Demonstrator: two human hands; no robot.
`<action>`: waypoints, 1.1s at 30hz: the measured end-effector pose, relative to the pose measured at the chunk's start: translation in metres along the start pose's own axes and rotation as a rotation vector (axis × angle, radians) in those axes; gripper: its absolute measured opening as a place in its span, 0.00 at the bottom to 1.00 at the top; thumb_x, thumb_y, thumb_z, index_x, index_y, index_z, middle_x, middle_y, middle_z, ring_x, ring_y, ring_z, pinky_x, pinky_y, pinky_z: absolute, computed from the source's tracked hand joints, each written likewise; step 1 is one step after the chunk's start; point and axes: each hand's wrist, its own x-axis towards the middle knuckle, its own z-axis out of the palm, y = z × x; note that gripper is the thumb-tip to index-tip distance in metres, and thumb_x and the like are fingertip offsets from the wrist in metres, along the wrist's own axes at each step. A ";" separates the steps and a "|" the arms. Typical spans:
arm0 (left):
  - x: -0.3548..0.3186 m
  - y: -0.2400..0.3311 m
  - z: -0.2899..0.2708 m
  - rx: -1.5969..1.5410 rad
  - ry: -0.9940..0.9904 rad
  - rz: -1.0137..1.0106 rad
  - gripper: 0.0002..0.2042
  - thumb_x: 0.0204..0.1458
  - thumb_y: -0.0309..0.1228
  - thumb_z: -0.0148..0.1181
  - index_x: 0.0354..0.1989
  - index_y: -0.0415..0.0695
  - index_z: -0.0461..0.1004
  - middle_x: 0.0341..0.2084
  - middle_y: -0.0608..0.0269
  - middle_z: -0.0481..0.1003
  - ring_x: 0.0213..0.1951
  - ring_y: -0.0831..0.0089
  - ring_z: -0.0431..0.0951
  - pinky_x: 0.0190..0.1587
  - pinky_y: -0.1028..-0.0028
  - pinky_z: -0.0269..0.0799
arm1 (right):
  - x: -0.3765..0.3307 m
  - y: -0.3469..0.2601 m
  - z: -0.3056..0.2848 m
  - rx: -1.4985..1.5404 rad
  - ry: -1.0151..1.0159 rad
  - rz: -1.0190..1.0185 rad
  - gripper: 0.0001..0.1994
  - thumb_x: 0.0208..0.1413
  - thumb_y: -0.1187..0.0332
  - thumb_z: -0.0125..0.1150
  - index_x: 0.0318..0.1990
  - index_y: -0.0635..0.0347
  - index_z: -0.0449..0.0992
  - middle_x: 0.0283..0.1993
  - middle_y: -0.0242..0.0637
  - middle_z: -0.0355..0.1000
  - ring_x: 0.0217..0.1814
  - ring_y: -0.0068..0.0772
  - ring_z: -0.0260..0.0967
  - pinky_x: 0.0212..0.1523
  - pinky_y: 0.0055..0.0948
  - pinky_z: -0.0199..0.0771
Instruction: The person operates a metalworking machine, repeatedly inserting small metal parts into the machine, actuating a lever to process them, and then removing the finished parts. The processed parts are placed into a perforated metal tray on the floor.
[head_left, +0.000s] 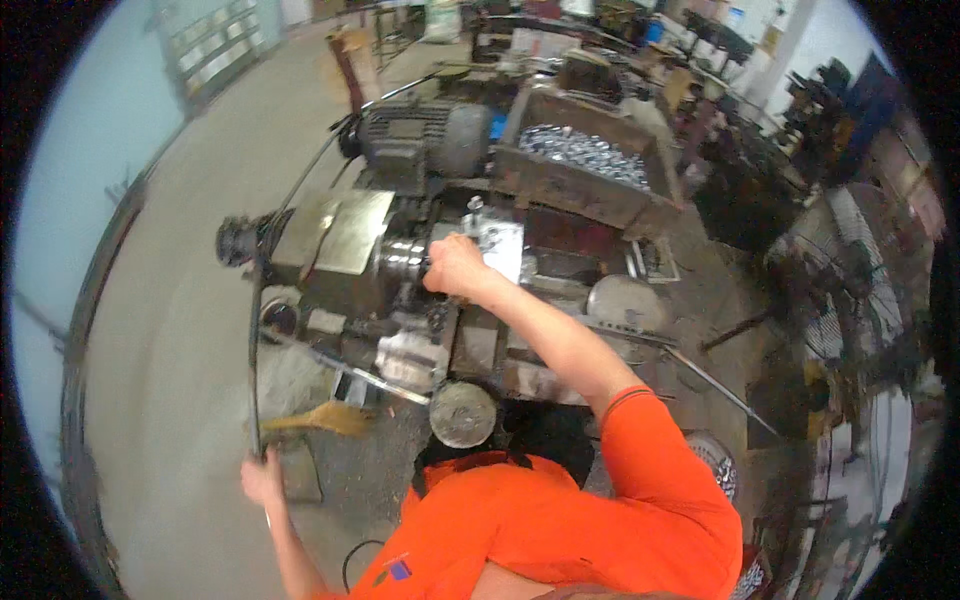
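Note:
My left hand (262, 478) is wrapped round the lower end of a long dark lever (256, 350), which runs up past the left end of a small lathe. The shiny round chuck (403, 259) projects from the lathe's headstock (335, 235). Right beside the chuck's face, my right hand (455, 265) has its fingers curled closed; whatever they grip is hidden by the hand. A bright metal plate (503, 250) lies just right of that hand.
An electric motor (425, 138) sits behind the headstock. Beyond to the right, a metal bin (585, 195) holds many small shiny parts. Nearer me are a round metal disc (463, 415) and a yellow brush (335, 418). A large fan (845, 275) stands at the right.

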 end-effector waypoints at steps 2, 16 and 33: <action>0.003 -0.008 0.011 -0.013 0.131 0.058 0.18 0.42 0.43 0.59 0.36 0.41 0.74 0.28 0.50 0.75 0.33 0.50 0.75 0.35 0.58 0.69 | -0.004 0.016 -0.020 -0.024 0.041 0.008 0.13 0.30 0.62 0.57 0.20 0.65 0.76 0.24 0.51 0.72 0.31 0.50 0.72 0.36 0.38 0.74; 0.023 0.110 -0.017 -0.175 -0.013 0.663 0.19 0.45 0.38 0.59 0.42 0.38 0.71 0.29 0.50 0.76 0.30 0.54 0.76 0.31 0.62 0.70 | -0.133 0.121 -0.114 0.134 0.603 0.041 0.23 0.27 0.66 0.60 0.39 0.55 0.75 0.57 0.52 0.60 0.54 0.55 0.60 0.54 0.42 0.63; 0.003 0.244 0.099 -0.442 -0.587 1.101 0.15 0.50 0.34 0.58 0.34 0.30 0.72 0.25 0.52 0.72 0.27 0.66 0.70 0.33 0.69 0.66 | -0.644 0.142 0.008 -0.171 -0.050 1.493 0.11 0.34 0.63 0.58 0.26 0.57 0.78 0.30 0.47 0.73 0.35 0.48 0.71 0.38 0.37 0.73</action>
